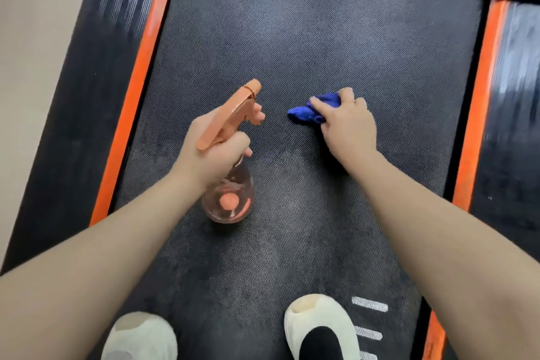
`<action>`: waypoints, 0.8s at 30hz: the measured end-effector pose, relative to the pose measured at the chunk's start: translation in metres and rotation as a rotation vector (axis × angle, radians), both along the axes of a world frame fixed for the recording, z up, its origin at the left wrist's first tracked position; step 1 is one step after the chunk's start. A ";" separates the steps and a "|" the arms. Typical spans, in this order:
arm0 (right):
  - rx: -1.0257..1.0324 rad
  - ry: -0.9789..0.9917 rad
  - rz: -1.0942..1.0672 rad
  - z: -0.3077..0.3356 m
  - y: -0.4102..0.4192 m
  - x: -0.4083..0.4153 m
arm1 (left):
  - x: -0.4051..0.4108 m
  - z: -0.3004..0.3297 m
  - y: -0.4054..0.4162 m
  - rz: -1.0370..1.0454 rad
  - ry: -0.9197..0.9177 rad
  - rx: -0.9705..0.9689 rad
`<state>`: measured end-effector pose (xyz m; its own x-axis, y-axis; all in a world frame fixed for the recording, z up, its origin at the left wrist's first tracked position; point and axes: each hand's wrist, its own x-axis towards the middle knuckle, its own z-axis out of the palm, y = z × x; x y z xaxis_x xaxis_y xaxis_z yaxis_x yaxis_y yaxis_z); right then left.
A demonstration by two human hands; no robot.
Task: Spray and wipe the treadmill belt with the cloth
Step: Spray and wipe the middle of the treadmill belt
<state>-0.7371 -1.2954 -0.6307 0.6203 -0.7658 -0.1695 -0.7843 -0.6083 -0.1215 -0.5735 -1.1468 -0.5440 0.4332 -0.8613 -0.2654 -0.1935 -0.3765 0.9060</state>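
The dark textured treadmill belt (306, 32) fills the middle of the view. My left hand (213, 152) grips the neck of a clear spray bottle (229, 199) with an orange trigger head (233, 111), nozzle pointing forward over the belt. My right hand (347, 126) presses a crumpled blue cloth (309, 111) flat against the belt, just right of the nozzle. Part of the cloth is hidden under my fingers.
Orange strips (140, 73) and black side rails (87, 90) run along both belt edges. My two feet in pale slippers (318, 327) stand on the near end of the belt. Beige floor (26, 52) lies to the left. White stripes (369, 305) mark the belt near my right foot.
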 end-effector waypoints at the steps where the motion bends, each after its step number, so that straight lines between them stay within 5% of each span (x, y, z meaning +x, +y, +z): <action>1: 0.007 0.008 -0.078 0.000 0.001 0.002 | -0.001 -0.001 -0.001 0.005 -0.004 0.006; 3: 0.025 -0.006 -0.085 0.003 0.021 0.009 | -0.002 -0.002 -0.004 0.019 -0.021 0.010; 9: 0.102 -0.089 0.493 -0.003 0.071 -0.005 | -0.004 -0.002 -0.010 0.049 -0.008 0.018; 11: 0.096 -0.053 0.395 0.003 0.049 -0.002 | -0.003 -0.002 -0.008 0.068 0.012 0.000; 15: 0.081 -0.034 -0.142 -0.001 0.036 0.010 | -0.002 -0.002 -0.003 0.106 0.049 -0.001; 17: 0.091 -0.065 -0.047 0.001 0.053 0.012 | -0.004 0.001 -0.004 0.102 0.058 -0.014; 21: 0.097 -0.110 0.483 -0.003 0.060 -0.014 | -0.008 0.003 -0.010 0.089 0.032 -0.001; 24: 0.051 -0.095 0.292 0.004 0.028 -0.017 | -0.008 0.000 -0.013 0.057 -0.034 0.024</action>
<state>-0.7539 -1.2673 -0.6270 0.8275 -0.5453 -0.1334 -0.5612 -0.7973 -0.2222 -0.5817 -1.1595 -0.5436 0.4900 -0.8289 -0.2699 -0.2015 -0.4090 0.8900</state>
